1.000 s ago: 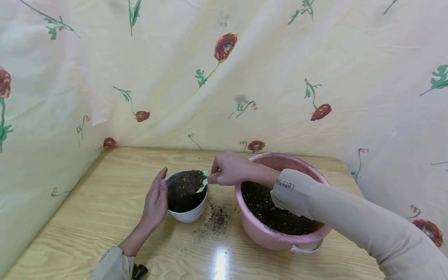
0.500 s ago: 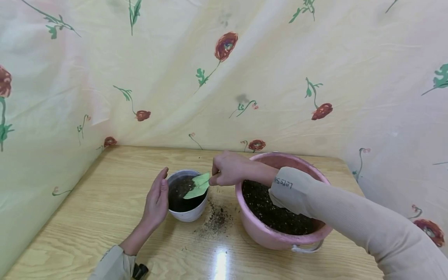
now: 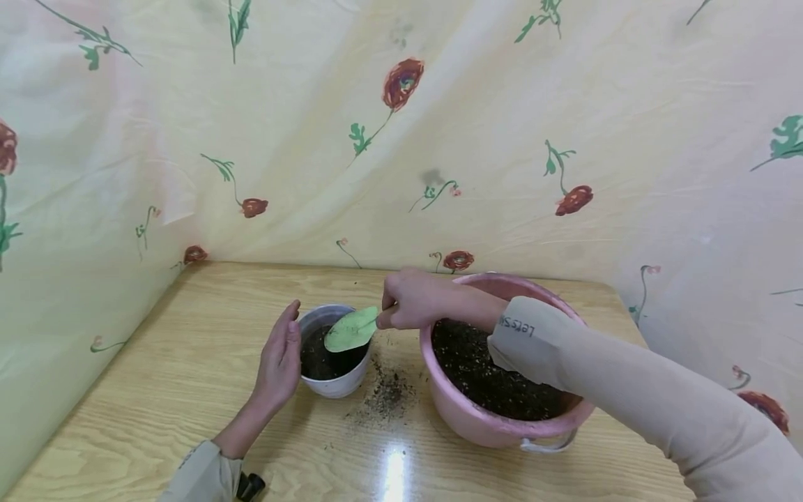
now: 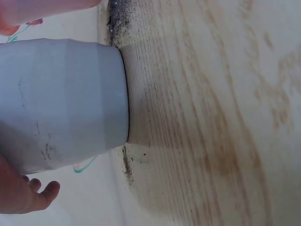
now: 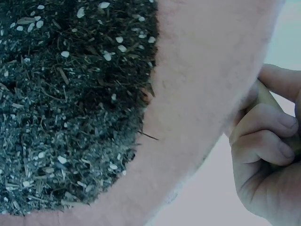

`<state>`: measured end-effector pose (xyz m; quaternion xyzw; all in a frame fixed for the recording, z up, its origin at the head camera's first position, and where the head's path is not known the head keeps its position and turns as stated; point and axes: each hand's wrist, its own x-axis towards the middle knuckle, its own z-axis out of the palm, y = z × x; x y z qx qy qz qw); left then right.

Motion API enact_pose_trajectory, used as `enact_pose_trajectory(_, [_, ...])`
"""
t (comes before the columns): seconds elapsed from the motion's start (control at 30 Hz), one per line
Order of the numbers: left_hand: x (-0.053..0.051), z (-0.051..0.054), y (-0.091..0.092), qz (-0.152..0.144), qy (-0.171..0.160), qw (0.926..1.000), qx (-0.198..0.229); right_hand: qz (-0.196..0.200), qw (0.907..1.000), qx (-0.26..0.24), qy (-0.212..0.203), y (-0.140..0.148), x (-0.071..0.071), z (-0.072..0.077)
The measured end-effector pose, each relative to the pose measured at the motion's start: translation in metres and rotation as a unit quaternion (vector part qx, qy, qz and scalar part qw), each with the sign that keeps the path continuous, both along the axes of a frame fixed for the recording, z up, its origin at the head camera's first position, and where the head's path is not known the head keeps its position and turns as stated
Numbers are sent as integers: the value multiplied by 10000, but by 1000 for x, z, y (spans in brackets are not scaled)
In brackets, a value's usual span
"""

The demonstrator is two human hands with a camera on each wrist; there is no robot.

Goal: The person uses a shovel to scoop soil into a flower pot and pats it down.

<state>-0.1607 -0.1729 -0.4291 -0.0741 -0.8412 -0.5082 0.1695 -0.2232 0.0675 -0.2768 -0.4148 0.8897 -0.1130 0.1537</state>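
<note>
A white pot [image 3: 337, 388] holding dark soil [image 3: 318, 357] stands on the table. Straight fingers of my left hand [image 3: 278, 362] rest against the pot's left side; the left wrist view shows fingertips [image 4: 47, 194] by its wall. My right hand [image 3: 415, 301] grips a hand trowel by its handle, which looks wooden [image 5: 268, 98] in the right wrist view. Over the pot's right half, the green blade [image 3: 348, 332] is tilted, with only traces of soil on it. The right forearm crosses above a pink tub [image 3: 461, 422] of dark potting soil [image 3: 495, 380] flecked with white.
Spilled soil [image 3: 390, 396] lies on the wooden table [image 3: 188, 362] between pot and tub. The tub's metal handle [image 3: 548, 445] hangs at its front. A flowered cloth [image 3: 301, 139] hangs behind and along both sides. A small black object [image 3: 251, 486] shows beside the left sleeve.
Soil heaped on the trowel has dropped into the pot, leaving the green blade nearly bare. The blade has turned over in my right hand. My left hand has stayed at the pot.
</note>
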Motion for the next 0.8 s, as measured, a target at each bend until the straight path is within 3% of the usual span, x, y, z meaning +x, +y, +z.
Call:
enact_pose_trajectory(0.2, [-1,5,-1,75,110,9999,-61,-153,9994,-268,-148,8,4,13])
enact_pose_trajectory(0.47, [-5,21,1,66,509,9987,28,-164,9985,-489,-203,22,6,26])
enact_pose_trajectory(0.8, [-6,36,14,-228,621,9977,135,-199,9969,-767,10,42,11,34])
